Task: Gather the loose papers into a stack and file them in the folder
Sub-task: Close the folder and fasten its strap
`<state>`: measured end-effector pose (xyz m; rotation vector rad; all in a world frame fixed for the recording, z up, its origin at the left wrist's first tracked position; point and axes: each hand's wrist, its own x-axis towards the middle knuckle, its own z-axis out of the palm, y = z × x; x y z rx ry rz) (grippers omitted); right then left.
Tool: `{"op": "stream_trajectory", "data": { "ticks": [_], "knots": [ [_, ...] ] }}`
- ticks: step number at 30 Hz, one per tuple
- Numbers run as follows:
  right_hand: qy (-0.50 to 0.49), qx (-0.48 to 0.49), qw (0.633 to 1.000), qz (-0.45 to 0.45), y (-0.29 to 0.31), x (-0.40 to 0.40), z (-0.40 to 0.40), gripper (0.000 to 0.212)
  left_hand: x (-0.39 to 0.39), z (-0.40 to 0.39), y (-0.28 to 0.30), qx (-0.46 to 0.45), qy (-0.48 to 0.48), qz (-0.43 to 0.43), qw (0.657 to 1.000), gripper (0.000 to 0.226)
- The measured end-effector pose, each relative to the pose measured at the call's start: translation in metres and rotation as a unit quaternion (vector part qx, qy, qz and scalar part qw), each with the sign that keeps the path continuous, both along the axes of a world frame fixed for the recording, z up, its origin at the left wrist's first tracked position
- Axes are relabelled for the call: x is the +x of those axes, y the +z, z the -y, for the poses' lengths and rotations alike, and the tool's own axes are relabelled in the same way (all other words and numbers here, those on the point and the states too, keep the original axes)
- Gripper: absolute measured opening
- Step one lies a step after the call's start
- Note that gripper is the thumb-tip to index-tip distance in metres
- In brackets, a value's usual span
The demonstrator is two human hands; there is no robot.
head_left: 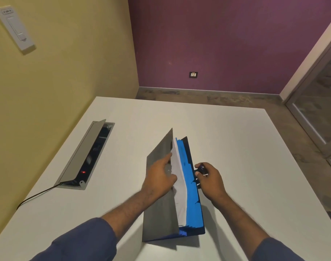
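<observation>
Folder: I see the folder (161, 204) standing half open on the white table (236, 147), at about 6 o'clock from the table's centre, its grey front cover lifted toward 10 o'clock and its dark blue back cover on the right.
Papers: the white papers (177, 178) sit inside, just behind the grey cover, with the blue dividers (192, 200) fanned in steps to their right.
Left hand: my left hand (160, 177) lies against the inside of the grey cover, index finger straight and pointing to 1 o'clock, thumb touching the edge of the papers (fingers extended, not wrapped round anything I can make out).
Right hand: my right hand (209, 178) is at the folder's 3 o'clock edge, fingers curled and pinching a small dark clasp (201, 169) on the back cover.
Sleeves: dark blue, at both lower corners.
Cable box: an open grey cable box (85, 157) is sunk into the table at 9 o'clock, a red light inside, a black cable (38, 194) trailing from it toward 8 o'clock.
</observation>
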<state>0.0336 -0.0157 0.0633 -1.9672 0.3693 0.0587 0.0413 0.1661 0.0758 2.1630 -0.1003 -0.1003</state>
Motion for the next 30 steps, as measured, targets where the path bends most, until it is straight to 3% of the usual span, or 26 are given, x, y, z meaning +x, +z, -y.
{"op": "stream_trajectory", "data": {
  "ticks": [5,10,16,20,24,30],
  "knots": [
    [-0.075,0.106,0.991,-0.033,-0.014,0.001,0.013,0.017,0.0,0.039,-0.021,0.032,0.02,-0.002,0.999,0.075],
    [-0.097,0.105,0.987,-0.066,-0.038,0.003,0.03,0.023,0.0,0.068,-0.057,0.097,-0.052,-0.062,0.992,0.05],
    [-0.11,0.11,0.983,-0.095,-0.07,0.003,0.052,0.021,0.002,0.044,-0.099,0.173,-0.097,-0.09,0.976,0.043],
    [-0.1,0.135,0.981,-0.093,-0.081,0.001,0.06,0.023,0.002,0.008,-0.117,0.304,-0.101,-0.056,0.946,0.07],
    [-0.059,0.173,0.976,-0.121,-0.095,0.0,0.062,0.032,-0.002,-0.01,-0.144,0.374,-0.163,-0.104,0.907,0.11],
    [-0.048,0.148,0.982,-0.109,-0.116,0.005,0.06,0.018,-0.006,-0.011,-0.165,0.388,-0.195,-0.122,0.893,0.12]
  ]
}}
